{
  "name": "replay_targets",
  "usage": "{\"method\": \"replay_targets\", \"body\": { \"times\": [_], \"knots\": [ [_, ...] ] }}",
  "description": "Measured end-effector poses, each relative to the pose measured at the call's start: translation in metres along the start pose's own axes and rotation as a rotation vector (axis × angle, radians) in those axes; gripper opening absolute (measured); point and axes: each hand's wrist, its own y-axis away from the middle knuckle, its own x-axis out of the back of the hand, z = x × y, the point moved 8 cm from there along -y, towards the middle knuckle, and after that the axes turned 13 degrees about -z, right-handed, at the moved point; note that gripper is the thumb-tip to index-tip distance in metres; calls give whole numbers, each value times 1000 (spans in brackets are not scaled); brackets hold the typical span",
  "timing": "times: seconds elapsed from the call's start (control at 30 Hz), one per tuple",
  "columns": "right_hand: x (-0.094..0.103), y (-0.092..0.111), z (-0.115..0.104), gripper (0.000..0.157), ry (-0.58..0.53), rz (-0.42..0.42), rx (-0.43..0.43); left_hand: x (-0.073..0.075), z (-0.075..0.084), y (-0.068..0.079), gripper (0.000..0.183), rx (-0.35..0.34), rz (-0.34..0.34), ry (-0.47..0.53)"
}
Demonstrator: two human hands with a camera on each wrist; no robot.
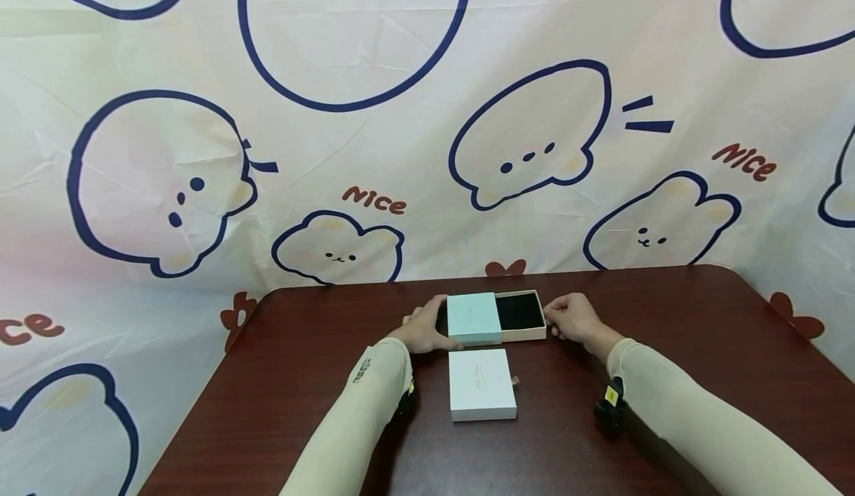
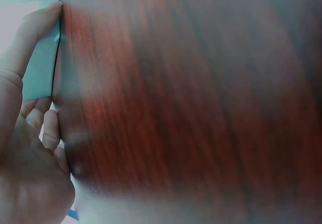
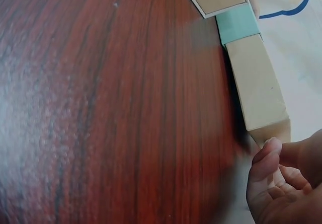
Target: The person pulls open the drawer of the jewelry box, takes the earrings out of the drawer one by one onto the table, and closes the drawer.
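A light blue slide-out box lies toward the back of the table, its sleeve [image 1: 473, 318] on the left and its tan drawer [image 1: 521, 312] drawn partly out to the right. Black lining shows inside the drawer. My left hand [image 1: 424, 330] grips the sleeve's left end, thumb along the near side [image 2: 43, 68] and the other fingers toward the far side. At the drawer's outer end, my right hand [image 1: 574, 318] pinches with thumb and fingertips; the exact spot pinched is hidden by the fingers. In the right wrist view the drawer's tan side [image 3: 256, 80] shows plainly.
Just in front of the blue box lies a white box [image 1: 482, 384] with small lettering on top and a little tab [image 1: 515, 381] at its right side. A dark reddish wooden table [image 1: 300, 377] carries both. Behind hangs a printed cloth [image 1: 427, 147].
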Motion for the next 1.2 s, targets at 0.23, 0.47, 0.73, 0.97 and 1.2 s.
{"method": "replay_targets", "body": {
  "times": [0.23,0.47,0.73,0.97,1.2],
  "knots": [
    [-2,-1,-1,23,6,0,2,0,0,1,105,3,-1,4],
    [-4,-2,0,23,6,6,-7,0,-1,0,104,0,-3,-2],
    [-5,-2,1,23,1,9,-14,-1,-2,-3,104,4,-1,-14],
    [-6,-3,0,23,-13,11,-2,0,0,-2,104,4,-2,-10],
    [-7,-4,0,22,-14,8,-18,0,1,1,103,6,-8,-15]
  ]
}}
